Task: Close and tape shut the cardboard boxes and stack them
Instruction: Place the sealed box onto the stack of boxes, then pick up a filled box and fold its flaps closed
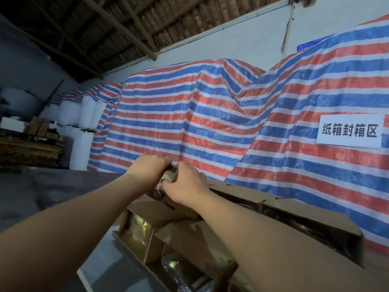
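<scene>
Left hand point(148, 168): curling over the tape roll's point(168, 178) far end.
Right hand point(185, 184): gripping its near side.
Cardboard box point(189, 230): lying open beneath both hands.

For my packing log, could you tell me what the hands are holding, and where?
Both the left hand and the right hand grip a shiny, clear-wrapped object between them, one on each side, above the open cardboard box; what it is cannot be told.

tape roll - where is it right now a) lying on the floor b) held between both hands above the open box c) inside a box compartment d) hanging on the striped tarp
b: the tape roll sits between the left hand and right hand, both curled round it, above the open cardboard box.
</scene>
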The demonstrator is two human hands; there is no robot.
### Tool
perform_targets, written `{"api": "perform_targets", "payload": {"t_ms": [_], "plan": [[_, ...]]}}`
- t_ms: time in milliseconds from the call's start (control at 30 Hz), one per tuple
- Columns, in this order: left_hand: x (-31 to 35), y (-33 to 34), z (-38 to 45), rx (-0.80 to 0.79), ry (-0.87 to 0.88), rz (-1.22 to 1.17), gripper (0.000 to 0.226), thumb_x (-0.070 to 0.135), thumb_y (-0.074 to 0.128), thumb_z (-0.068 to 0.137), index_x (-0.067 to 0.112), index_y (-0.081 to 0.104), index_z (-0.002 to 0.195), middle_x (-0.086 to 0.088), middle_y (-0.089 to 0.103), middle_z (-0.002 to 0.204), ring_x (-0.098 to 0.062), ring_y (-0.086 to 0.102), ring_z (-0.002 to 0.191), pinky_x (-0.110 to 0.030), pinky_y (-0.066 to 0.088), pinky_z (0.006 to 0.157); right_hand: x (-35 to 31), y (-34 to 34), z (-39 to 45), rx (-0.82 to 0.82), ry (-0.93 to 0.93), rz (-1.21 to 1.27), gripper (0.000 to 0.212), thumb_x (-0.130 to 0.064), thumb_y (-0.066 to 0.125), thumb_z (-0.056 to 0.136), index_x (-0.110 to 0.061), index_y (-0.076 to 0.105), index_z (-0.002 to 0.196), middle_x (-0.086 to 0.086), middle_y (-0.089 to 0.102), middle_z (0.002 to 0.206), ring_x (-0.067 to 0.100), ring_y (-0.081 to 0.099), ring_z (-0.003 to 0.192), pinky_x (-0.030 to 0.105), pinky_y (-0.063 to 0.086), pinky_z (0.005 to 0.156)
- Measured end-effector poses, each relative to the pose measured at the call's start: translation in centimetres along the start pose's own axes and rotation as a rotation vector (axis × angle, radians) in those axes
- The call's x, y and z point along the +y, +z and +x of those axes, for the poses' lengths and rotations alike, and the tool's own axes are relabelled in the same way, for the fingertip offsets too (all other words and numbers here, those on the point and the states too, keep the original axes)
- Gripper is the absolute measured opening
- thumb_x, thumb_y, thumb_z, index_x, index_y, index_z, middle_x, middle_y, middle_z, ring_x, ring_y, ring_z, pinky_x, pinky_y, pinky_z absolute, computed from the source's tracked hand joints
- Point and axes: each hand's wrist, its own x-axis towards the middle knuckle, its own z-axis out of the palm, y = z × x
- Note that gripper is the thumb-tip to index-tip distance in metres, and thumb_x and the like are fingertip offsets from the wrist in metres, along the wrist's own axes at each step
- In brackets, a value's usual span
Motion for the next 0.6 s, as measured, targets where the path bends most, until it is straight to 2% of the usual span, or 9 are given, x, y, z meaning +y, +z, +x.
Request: {"api": "perform_targets", "payload": {"t_ms": [100, 200, 233, 267, 333, 400, 433, 500, 600], "plan": [[0.9, -3.2, 0.9, 0.062, 0.035, -0.051, 0.014, 0.023, 0.057, 0.094, 0.026, 0.058, 0.108, 0.008, 0.067, 0.102, -0.012, 0.063, 0.092, -0.026, 0.045, 0.087, -1.2, -2.6, 0.0, 0.042, 0.147, 0.226, 0.02, -0.03, 0.061, 0.09, -0.031, 0.04, 0.089, -0.008, 0.049, 0.09, 0.015, 0.055, 0.088, 0.042, 0.053, 0.088], [2.6, -7.0, 1.2, 0.06, 0.053, -0.144, 0.014, 0.029, 0.061, 0.091, 0.032, 0.059, 0.105, 0.012, 0.063, 0.097, -0.012, 0.062, 0.093, -0.028, 0.047, 0.087, -2.5, -6.8, -0.2, 0.078, 0.336, 0.412, 0.013, -0.022, 0.057, 0.091, -0.02, 0.054, 0.103, 0.002, 0.058, 0.094, 0.02, 0.06, 0.088, 0.038, 0.056, 0.082], [3.4, -8.3, 1.2, 0.061, 0.049, -0.217, 0.013, 0.029, 0.063, 0.091, 0.033, 0.06, 0.103, 0.013, 0.061, 0.094, -0.011, 0.062, 0.092, -0.027, 0.047, 0.084, -2.7, -8.4, -0.4, 0.103, 0.375, 0.449, 0.013, -0.022, 0.056, 0.093, -0.017, 0.057, 0.105, 0.005, 0.06, 0.093, 0.021, 0.061, 0.085, 0.035, 0.056, 0.074], [4.2, -9.6, 1.2, 0.067, 0.037, -0.29, 0.012, 0.026, 0.062, 0.092, 0.032, 0.062, 0.102, 0.012, 0.061, 0.093, -0.012, 0.062, 0.091, -0.027, 0.048, 0.082, -2.9, -10.0, -0.9, 0.129, 0.395, 0.47, 0.008, -0.023, 0.054, 0.095, -0.017, 0.057, 0.098, 0.005, 0.061, 0.089, 0.02, 0.061, 0.079, 0.03, 0.052, 0.064], [6.0, -11.9, 1.6, 0.076, 0.014, -0.367, 0.014, 0.021, 0.057, 0.095, 0.023, 0.066, 0.105, 0.003, 0.066, 0.098, -0.019, 0.062, 0.095, -0.033, 0.05, 0.084, -2.7, -13.6, -2.2, 0.173, 0.404, 0.465, 0.018, -0.024, 0.051, 0.098, -0.02, 0.049, 0.081, 0.005, 0.061, 0.084, 0.018, 0.06, 0.072, 0.026, 0.042, 0.054], [8.4, -14.1, 2.0, 0.071, -0.011, -0.483, 0.013, 0.022, 0.057, 0.096, 0.017, 0.068, 0.1, -0.001, 0.068, 0.098, -0.02, 0.064, 0.091, -0.039, 0.053, 0.085, -2.1, -17.3, -3.9, 0.179, 0.424, 0.421, 0.018, -0.023, 0.049, 0.098, -0.013, 0.047, 0.083, 0.007, 0.061, 0.091, 0.02, 0.06, 0.076, 0.028, 0.042, 0.055], [9.8, -15.3, 2.2, 0.069, -0.033, -0.578, 0.01, 0.025, 0.061, 0.094, 0.017, 0.068, 0.093, 0.0, 0.068, 0.092, -0.017, 0.065, 0.086, -0.039, 0.055, 0.081, -1.7, -19.3, -4.9, 0.183, 0.45, 0.4, 0.014, -0.022, 0.047, 0.098, -0.011, 0.047, 0.09, 0.007, 0.059, 0.094, 0.02, 0.058, 0.076, 0.028, 0.041, 0.056], [12.7, -17.7, 2.4, 0.037, -0.09, -0.734, 0.013, 0.032, 0.069, 0.089, 0.021, 0.065, 0.083, 0.003, 0.066, 0.082, -0.011, 0.064, 0.076, -0.029, 0.053, 0.066, -0.6, -23.3, -7.5, 0.192, 0.526, 0.412, 0.014, -0.022, 0.043, 0.099, -0.011, 0.05, 0.102, 0.007, 0.054, 0.091, 0.019, 0.051, 0.072, 0.029, 0.038, 0.055], [16.2, -20.7, 2.1, -0.15, -0.085, -0.715, 0.017, 0.038, 0.072, 0.085, 0.024, 0.063, 0.086, 0.005, 0.063, 0.088, -0.01, 0.059, 0.081, -0.025, 0.045, 0.066, 1.7, -29.3, -12.6, 0.167, 0.638, 0.475, 0.016, -0.015, 0.04, 0.096, -0.009, 0.054, 0.101, 0.009, 0.048, 0.082, 0.022, 0.047, 0.074, 0.032, 0.043, 0.064]]}}
